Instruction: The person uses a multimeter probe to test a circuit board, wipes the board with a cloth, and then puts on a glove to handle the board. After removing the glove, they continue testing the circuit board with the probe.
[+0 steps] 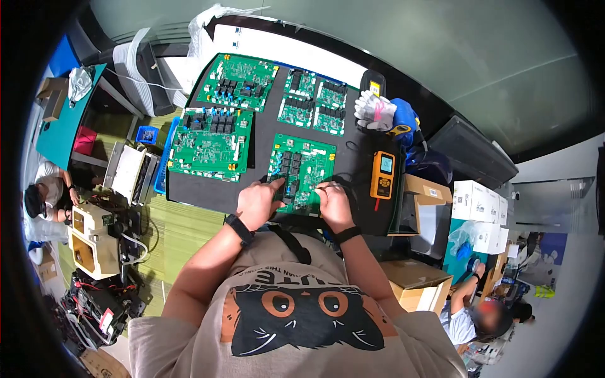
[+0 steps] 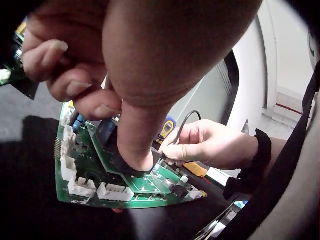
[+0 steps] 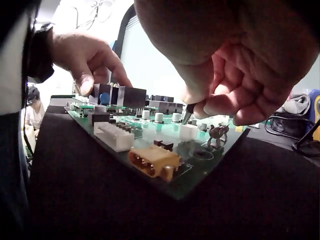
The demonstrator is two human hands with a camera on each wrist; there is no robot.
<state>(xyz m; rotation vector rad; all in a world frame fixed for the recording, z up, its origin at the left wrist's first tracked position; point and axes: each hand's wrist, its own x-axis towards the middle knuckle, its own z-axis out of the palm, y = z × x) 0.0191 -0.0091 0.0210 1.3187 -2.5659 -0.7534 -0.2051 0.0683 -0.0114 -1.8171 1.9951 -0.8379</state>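
Note:
A green circuit board (image 1: 302,160) lies on the black mat (image 1: 353,157) just in front of me. My left hand (image 1: 268,189) rests on its near left edge, the fingers curled round what looks like a thin probe. Its thumb (image 2: 132,150) presses on a black component. My right hand (image 1: 326,189) pinches a black test probe (image 3: 188,114) whose tip touches the board (image 3: 165,130) near small capacitors. A yellow connector (image 3: 152,162) and a white connector (image 3: 115,136) sit at the board's near corner. An orange multimeter (image 1: 382,174) lies to the right.
Three more green boards (image 1: 211,142) (image 1: 239,79) (image 1: 313,101) cover the far part of the mat. White gloves (image 1: 374,110) lie at the back right. Cardboard boxes (image 1: 419,283) and white boxes (image 1: 476,201) stand to the right. Other people sit at left (image 1: 44,189) and right (image 1: 479,315).

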